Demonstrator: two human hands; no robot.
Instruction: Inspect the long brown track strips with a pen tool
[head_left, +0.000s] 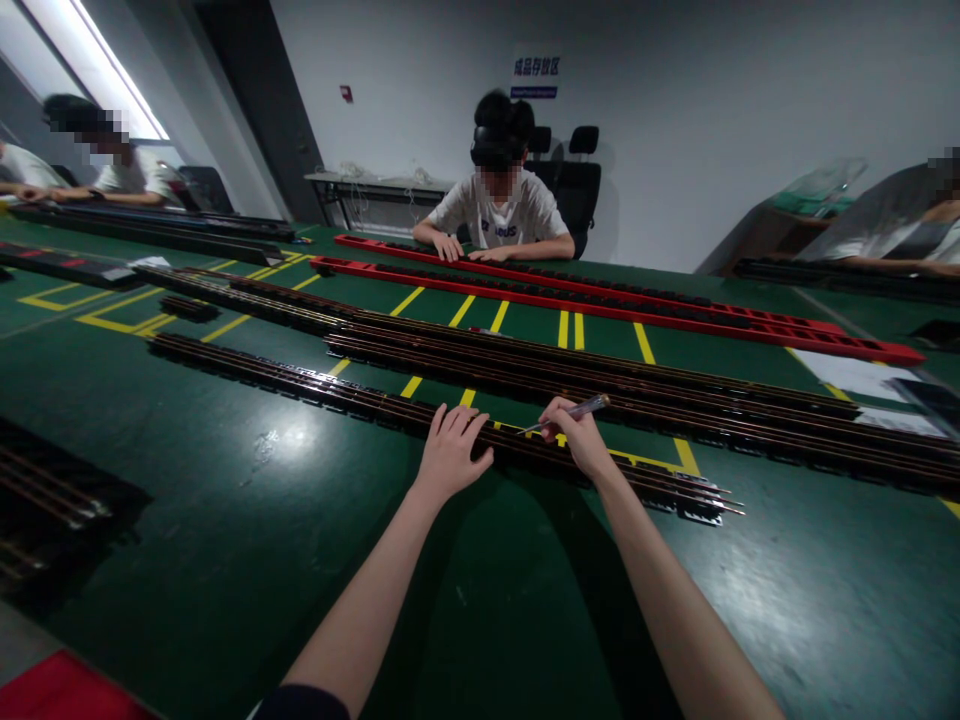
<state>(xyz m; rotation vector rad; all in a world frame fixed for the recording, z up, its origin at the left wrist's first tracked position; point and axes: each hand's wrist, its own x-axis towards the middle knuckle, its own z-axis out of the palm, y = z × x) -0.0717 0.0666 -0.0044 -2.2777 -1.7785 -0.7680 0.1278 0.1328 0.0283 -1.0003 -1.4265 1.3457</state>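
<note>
A long dark track with copper-coloured rods (300,382) lies slantwise across the green table in front of me. My left hand (453,452) rests on it near the middle, palm down with the fingers spread. To the right, my right hand (573,432) grips a screwdriver (589,406) with a clear handle and a thin shaft. The shaft slopes down to the left, its tip at the track's upper edge; whether it touches a screw is too small to tell. Several bare rod ends (731,500) stick out at the track's right end.
Beyond it lies a bundle of similar tracks (555,358), then red trays (600,300). A co-worker (501,205) sits opposite with both hands by the trays; others sit far left and far right. More rods (52,490) lie at the near left. Yellow tape (643,342) marks the table (247,560).
</note>
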